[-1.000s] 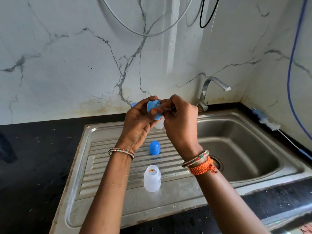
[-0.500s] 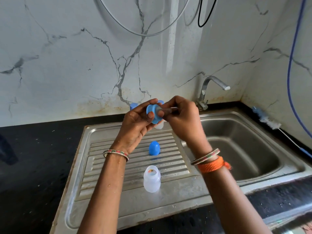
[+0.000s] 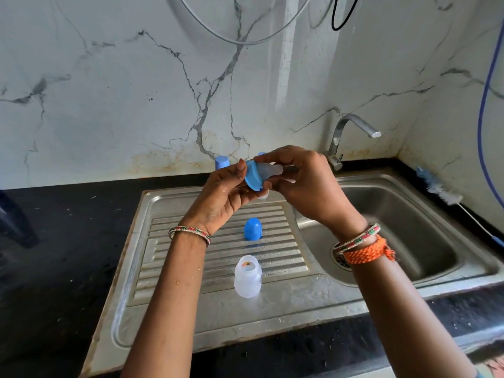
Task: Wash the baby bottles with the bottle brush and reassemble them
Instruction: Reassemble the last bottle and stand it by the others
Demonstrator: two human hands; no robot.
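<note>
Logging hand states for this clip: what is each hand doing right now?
Left hand: fingers grip the blue collar ring.
Right hand: fingers pinch the clear teat poking through that ring.

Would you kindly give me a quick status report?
Left hand holds blue collar; right hand pinches teat through it. Open bottle on drainboard. Nothing in the way.

Ribbed stainless-steel drainboard (image 3: 275,257), translucent plastic bottle (image 3: 247,281).
</note>
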